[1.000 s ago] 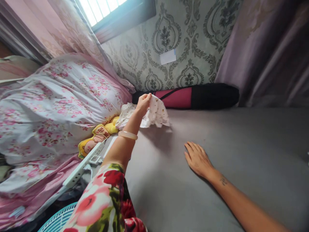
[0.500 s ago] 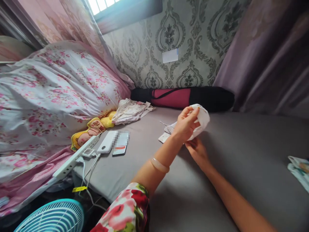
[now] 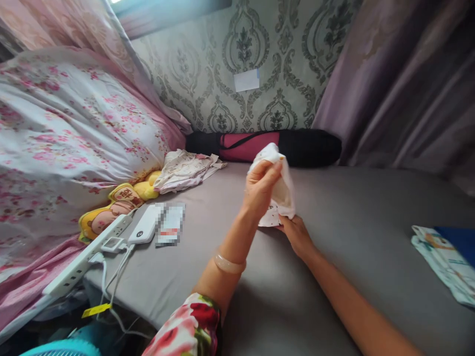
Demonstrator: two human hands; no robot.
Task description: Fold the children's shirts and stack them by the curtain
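Note:
A white cloth piece with small dark and orange prints (image 3: 269,216) hangs between my two hands above the grey sheet; it looks like a small garment, but its exact kind cannot be made out. My left hand (image 3: 260,187), with a pale bangle on the wrist, pinches its upper part between thumb and fingers. Lower down and to the right, my right hand (image 3: 293,231) grips the bottom edge, its fingertips partly hidden by the fabric. Farther left lies a heap of light printed clothes (image 3: 185,170), apart from both hands.
A black and magenta long bag (image 3: 308,147) lies along the wall. On the left are a yellow plush toy (image 3: 106,220), a power strip (image 3: 87,254), a white power bank (image 3: 146,223) and a phone (image 3: 169,225). Folded printed cloth (image 3: 438,262) lies at right; a turquoise fan (image 3: 59,348) stands lower left.
The white cloth has been turned and now hangs more upright, its printed side showing below my left hand. The whole view has shifted right, bringing more of the folded cloth into sight.

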